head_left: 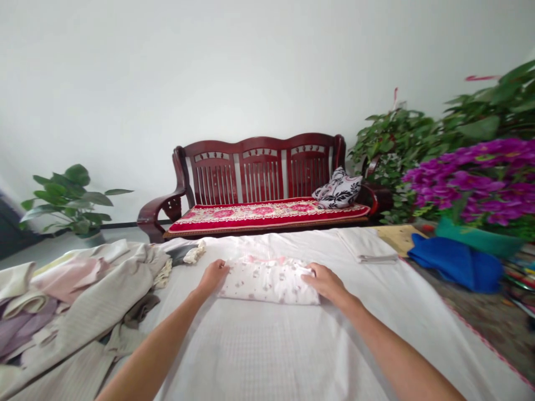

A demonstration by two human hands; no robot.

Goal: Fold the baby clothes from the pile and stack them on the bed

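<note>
A white garment with small grey and pink prints [270, 283] lies folded into a wide band on the white cloth [259, 345] that covers the table. My left hand [215, 277] grips its left end, fingers closed on the fabric. At the opposite end, my right hand [328, 283] pinches the upper right corner between thumb and fingers. Pinkish trim shows along the garment's far edge. What kind of garment it is cannot be made out.
Rumpled clothes [96, 295] are heaped on the left. A folded white cloth [368, 245] lies at the far right, near a blue cloth [455, 262] and purple flowers [480, 181]. Behind the table stands a wooden bench [259, 172] with a patterned cushion [340, 189].
</note>
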